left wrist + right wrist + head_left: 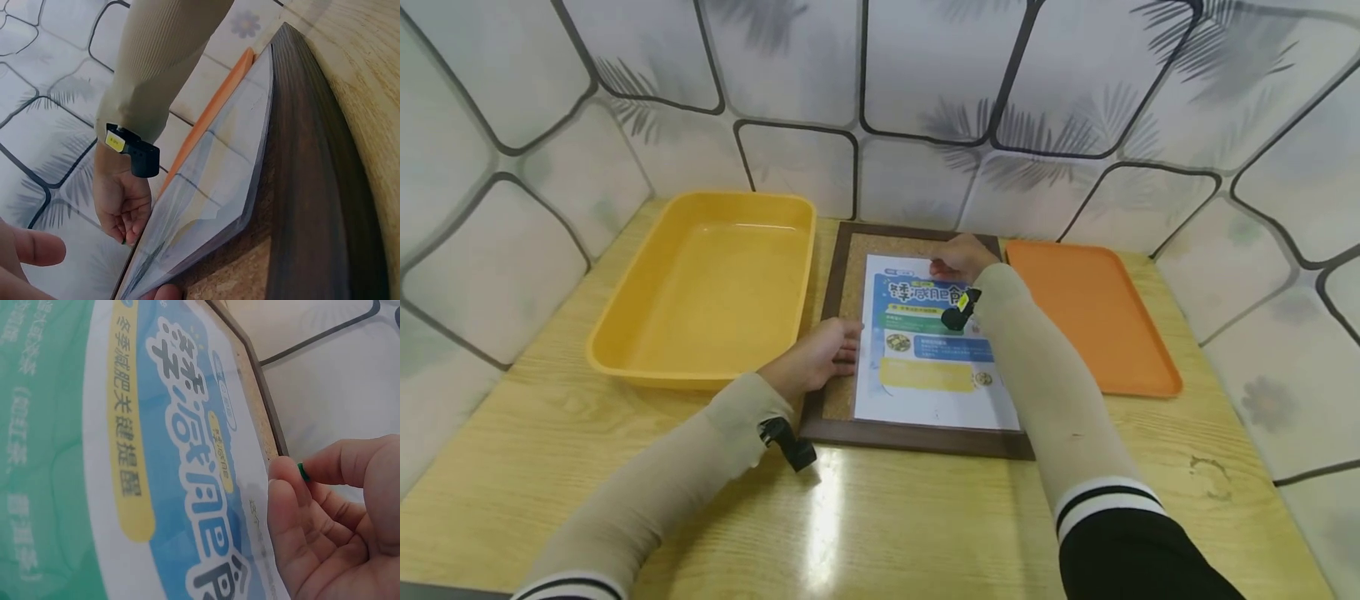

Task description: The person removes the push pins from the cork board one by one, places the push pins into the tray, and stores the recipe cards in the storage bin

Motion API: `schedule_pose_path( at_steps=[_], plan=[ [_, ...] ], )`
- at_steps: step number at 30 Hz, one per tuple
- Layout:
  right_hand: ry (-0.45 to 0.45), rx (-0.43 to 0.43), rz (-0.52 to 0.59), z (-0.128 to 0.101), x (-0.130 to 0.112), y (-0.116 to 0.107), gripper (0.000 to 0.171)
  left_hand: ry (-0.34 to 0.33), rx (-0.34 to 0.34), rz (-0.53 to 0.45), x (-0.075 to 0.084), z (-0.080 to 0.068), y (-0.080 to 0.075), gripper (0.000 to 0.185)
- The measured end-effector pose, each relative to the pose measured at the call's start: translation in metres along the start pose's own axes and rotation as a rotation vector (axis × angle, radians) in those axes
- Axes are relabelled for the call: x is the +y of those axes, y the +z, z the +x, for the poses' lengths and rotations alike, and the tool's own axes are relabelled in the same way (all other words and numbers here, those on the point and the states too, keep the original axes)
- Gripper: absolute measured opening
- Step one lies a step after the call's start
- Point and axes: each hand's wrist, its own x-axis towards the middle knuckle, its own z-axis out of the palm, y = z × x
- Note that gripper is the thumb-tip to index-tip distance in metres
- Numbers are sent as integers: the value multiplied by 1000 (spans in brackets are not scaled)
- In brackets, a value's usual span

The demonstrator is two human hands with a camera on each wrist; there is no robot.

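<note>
A cork board [837, 398] with a dark brown frame lies on the table. On it is a printed poster [880, 404] with a glossy surface and blue, green and yellow panels. Near the poster's top right, my right hand [962, 257] pinches a small green push pin [303, 471] between thumb and finger, which hide most of it. My left hand [826, 354] lies at the poster's left edge, its fingers extended and touching there. In the left wrist view, a fingertip [167, 292] meets the sheet's edge, and the thumb [39, 247] stands apart from it.
Left of the board stands a deep yellow tray [700, 371]. A flat orange tray [1093, 317] lies to the right, close to the frame. Behind the wooden table [925, 525] rises a patterned wall [797, 158].
</note>
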Motion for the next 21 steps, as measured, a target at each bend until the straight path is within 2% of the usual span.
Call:
schedule_pose_path(
  at_steps=[7, 14, 21],
  plan=[
    [-23, -28, -11, -4, 2, -2, 19, -4, 13, 92, 0, 2, -3, 34],
    [-51, -39, -32, -8, 3, -3, 23, 0, 30, 172, 0, 3, -4, 51],
    [-52, -33, -38, -13, 5, -8, 20, 13, 34, 235, -2, 8, -4, 53]
  ],
)
